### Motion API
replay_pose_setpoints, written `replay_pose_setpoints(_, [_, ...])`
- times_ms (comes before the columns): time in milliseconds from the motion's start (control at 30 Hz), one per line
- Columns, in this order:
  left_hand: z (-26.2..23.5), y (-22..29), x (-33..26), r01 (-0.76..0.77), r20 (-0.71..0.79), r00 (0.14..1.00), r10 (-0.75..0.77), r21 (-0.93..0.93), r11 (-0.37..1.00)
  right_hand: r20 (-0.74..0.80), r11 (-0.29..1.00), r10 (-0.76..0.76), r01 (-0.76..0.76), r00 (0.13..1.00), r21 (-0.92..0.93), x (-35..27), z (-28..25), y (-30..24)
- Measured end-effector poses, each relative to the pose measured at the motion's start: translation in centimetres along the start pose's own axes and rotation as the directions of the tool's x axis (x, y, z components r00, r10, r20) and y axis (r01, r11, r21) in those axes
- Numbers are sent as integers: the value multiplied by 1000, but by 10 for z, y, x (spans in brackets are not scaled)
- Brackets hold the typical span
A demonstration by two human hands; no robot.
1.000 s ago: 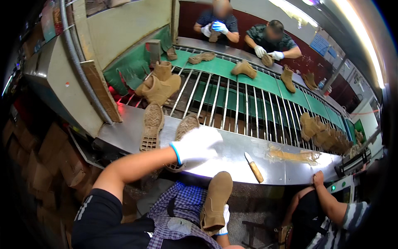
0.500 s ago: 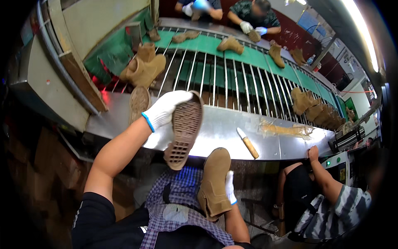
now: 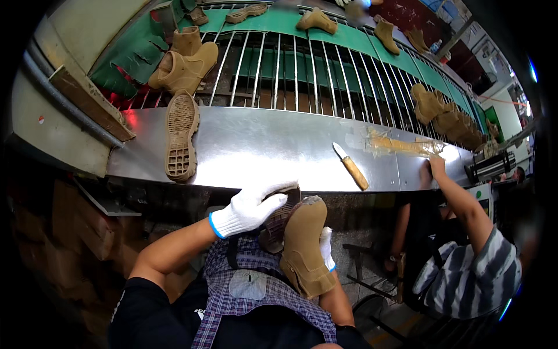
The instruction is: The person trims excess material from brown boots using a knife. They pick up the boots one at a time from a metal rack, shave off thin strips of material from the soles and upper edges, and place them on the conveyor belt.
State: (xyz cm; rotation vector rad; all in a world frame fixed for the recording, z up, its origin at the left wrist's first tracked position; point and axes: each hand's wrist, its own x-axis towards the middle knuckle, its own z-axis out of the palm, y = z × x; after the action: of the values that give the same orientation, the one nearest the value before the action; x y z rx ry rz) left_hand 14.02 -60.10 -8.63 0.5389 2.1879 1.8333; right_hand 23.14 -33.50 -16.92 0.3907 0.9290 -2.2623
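Observation:
My left hand (image 3: pixel 253 208), in a white knit glove with a blue cuff, is closed around the toe end of a brown shoe sole (image 3: pixel 272 237). The sole is tilted beside a tan suede ankle boot (image 3: pixel 307 247), their toe ends close together above my lap; whether they touch I cannot tell. Behind the boot is my gloved right hand (image 3: pixel 326 249), which supports it from the right; most of its fingers are hidden. A second sole (image 3: pixel 182 138) lies tread-up on the metal ledge (image 3: pixel 250 145), and a wooden-handled knife (image 3: pixel 351 167) rests further right.
Past the ledge runs a rack of metal bars (image 3: pixel 296 72) over a green belt (image 3: pixel 349 39). Tan boots (image 3: pixel 186 67) stand at its left, several more (image 3: pixel 444 113) at its right. A co-worker's arm (image 3: pixel 459 192) reaches to the ledge at right. A plaid apron (image 3: pixel 250 285) covers my lap.
My left hand has brought the sole down and turned it in toward the boot's toe. The boot has stayed nearly in place in my right hand. The view has tipped downward.

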Motion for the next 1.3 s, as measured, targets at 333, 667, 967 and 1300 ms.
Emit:
replay_pose_setpoints(333, [-5,17,-28,-177,67,982,177,-9,984,66,996,10,-4,998,-87,16,8,11])
replay_pose_setpoints(667, [-5,19,-33,-197,21,980,196,91,976,154,979,-31,61,988,-194,18,10,9])
replay_pose_setpoints(967, [-5,19,-35,-216,8,976,217,108,970,154,950,-66,109,986,-292,19,12,7])
replay_pose_setpoints(1300, [-3,21,-37,-230,-17,972,236,181,956,148,946,-77,119,986,-301,18,7,10])
